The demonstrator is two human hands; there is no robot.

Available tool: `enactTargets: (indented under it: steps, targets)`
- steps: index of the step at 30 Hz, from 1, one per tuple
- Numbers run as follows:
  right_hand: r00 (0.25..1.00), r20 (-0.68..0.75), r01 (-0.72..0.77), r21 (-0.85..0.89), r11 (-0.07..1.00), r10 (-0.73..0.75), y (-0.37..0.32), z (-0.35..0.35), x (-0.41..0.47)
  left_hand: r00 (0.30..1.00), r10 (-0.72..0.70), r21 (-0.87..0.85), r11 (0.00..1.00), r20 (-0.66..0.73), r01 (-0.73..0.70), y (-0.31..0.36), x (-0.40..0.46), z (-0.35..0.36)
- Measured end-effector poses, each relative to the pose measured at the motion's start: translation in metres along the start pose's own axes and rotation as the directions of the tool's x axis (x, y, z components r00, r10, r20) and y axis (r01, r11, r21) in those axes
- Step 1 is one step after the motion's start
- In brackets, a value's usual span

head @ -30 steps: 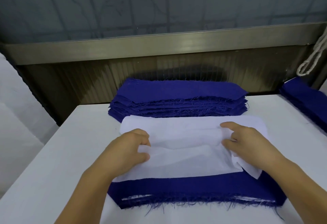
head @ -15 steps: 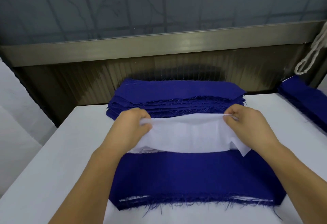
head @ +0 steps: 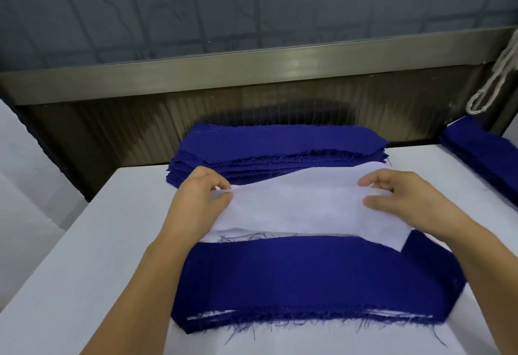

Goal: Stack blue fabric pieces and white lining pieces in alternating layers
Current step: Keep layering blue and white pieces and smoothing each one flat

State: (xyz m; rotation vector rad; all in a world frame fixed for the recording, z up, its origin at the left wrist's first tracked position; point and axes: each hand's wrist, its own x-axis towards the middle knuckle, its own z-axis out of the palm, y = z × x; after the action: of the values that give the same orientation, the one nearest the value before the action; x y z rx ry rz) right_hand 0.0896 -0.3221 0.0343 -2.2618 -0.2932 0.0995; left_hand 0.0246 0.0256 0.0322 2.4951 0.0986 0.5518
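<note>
Left hand (head: 200, 203) and right hand (head: 406, 203) each pinch an end of a thin white lining piece (head: 302, 208), held above a frayed blue fabric piece (head: 308, 279) on the smooth white tabletop (head: 84, 270); blue stack (head: 280, 150) behind, ribbed metal wall (head: 112, 130) beyond.

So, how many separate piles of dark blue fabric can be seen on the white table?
3. A tall dark blue pile at the back centre, a flat dark blue stack nearest the person, and one at the right edge, partly cut off. More may lie outside the view.
</note>
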Motion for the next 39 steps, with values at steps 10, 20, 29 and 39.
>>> enactTargets:
  steps: [10,20,29,39]
  targets:
    - [0.93,0.359,-0.027,0.262,0.965,-0.071,0.002,-0.037,-0.038,0.936,-0.107,-0.181,0.968,0.335,0.175,0.001,-0.04,-0.073]
    - [0.882,-0.382,0.205,-0.216,0.955,-0.276,-0.015,-0.012,-0.045,0.999,-0.035,-0.021,0.999,-0.031,0.035,-0.004,-0.033,-0.061]
    - [0.771,-0.012,0.539,-0.519,0.663,-0.637,0.038,0.014,-0.098,0.935,0.186,-0.032,0.982,0.3,-0.185,-0.024,-0.095,-0.058]
    - [0.874,-0.019,0.418,-0.479,0.772,-0.485,0.041,0.012,-0.104,0.915,0.22,0.0,0.972,0.339,-0.234,-0.029,-0.103,-0.045]
